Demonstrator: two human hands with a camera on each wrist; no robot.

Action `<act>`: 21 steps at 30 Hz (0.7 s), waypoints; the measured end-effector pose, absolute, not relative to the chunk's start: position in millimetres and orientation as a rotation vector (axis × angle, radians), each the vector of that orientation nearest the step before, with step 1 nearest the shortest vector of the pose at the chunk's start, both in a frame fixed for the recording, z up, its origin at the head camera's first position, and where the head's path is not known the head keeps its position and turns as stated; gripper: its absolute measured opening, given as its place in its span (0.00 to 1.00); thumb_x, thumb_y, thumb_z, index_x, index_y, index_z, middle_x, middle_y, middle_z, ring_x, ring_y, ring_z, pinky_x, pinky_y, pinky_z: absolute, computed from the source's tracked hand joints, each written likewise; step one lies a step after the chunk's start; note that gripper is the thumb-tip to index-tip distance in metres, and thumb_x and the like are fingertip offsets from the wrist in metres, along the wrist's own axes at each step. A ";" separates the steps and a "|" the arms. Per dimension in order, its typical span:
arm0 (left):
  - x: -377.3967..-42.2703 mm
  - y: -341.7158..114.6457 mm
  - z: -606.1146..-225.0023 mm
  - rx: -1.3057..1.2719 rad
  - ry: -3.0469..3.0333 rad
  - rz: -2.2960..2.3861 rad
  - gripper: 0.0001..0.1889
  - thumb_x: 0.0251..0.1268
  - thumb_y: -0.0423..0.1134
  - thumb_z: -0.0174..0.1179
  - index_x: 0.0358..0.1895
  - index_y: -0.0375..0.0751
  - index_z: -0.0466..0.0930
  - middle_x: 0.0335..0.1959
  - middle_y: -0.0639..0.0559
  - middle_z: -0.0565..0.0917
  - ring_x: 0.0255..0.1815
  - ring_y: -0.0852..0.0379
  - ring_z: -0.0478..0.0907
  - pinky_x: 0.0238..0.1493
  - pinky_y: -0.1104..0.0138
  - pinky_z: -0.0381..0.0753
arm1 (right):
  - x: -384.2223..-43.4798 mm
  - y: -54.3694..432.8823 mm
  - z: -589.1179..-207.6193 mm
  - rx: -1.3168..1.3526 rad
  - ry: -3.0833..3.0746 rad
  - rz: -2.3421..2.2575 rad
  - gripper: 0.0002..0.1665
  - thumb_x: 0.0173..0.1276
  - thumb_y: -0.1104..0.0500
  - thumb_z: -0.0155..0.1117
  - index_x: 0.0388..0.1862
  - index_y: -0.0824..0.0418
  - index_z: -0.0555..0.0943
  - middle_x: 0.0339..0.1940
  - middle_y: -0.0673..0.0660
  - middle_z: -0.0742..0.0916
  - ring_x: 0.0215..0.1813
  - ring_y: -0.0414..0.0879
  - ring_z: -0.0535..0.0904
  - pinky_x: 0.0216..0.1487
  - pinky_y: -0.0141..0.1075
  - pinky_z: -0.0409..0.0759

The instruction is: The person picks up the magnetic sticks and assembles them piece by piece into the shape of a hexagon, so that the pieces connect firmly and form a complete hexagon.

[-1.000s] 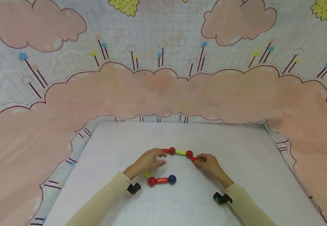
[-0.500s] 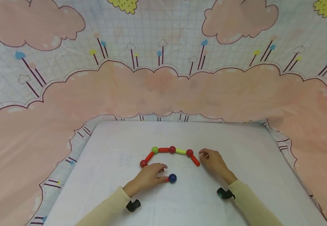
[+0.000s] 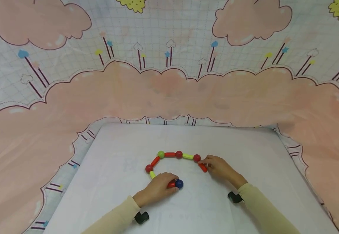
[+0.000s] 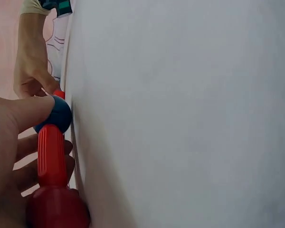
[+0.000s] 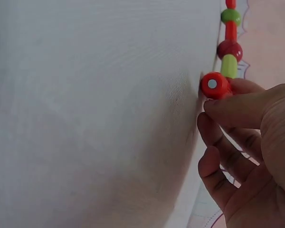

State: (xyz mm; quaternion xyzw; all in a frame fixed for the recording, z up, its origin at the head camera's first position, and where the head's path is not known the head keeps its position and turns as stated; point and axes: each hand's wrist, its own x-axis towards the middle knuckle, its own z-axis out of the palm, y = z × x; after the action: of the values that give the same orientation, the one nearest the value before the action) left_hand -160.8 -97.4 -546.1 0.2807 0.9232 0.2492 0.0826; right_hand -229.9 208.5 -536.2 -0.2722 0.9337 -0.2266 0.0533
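A chain of toy balls and rods curves over the white table. From a green ball (image 3: 161, 154) it runs right through a red rod (image 3: 170, 155), a red ball (image 3: 179, 154), a yellow-green rod (image 3: 188, 156) and another red ball (image 3: 197, 158) to a free red rod (image 3: 203, 167). My right hand (image 3: 220, 168) pinches that end rod beside its ball; its pale round tip shows in the right wrist view. At the other end, my left hand (image 3: 157, 188) pinches the blue ball (image 4: 61, 115), joined to a red rod (image 4: 51, 156). A red ball (image 4: 57, 209) behind it is hidden from the head view.
The white table (image 3: 122, 139) extends on all sides of the chain. A patterned cloth (image 3: 163, 94) hangs behind it and down both sides. Each wrist wears a black camera, such as the left camera (image 3: 141, 217).
The right hand let go of the end red rod, drew back, then came in again to pinch it nearer the ball. The left hand moved down from the chain's upper left to the blue ball.
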 end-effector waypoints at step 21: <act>-172.9 -86.2 -544.8 0.916 2.717 0.737 0.22 0.63 0.53 0.65 0.58 0.50 0.79 0.52 0.57 0.84 0.49 0.64 0.78 0.57 0.66 0.78 | -214.9 192.0 -536.7 -0.964 2.894 -0.536 0.20 0.62 0.60 0.72 0.54 0.50 0.85 0.36 0.45 0.83 0.37 0.37 0.75 0.41 0.31 0.78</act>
State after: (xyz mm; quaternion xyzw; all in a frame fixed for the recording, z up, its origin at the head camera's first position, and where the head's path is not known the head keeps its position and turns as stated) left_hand -172.9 -86.2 -544.8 0.3080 0.9140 0.2478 0.0907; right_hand -214.9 192.0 -536.7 -0.3110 0.9343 -0.1729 0.0222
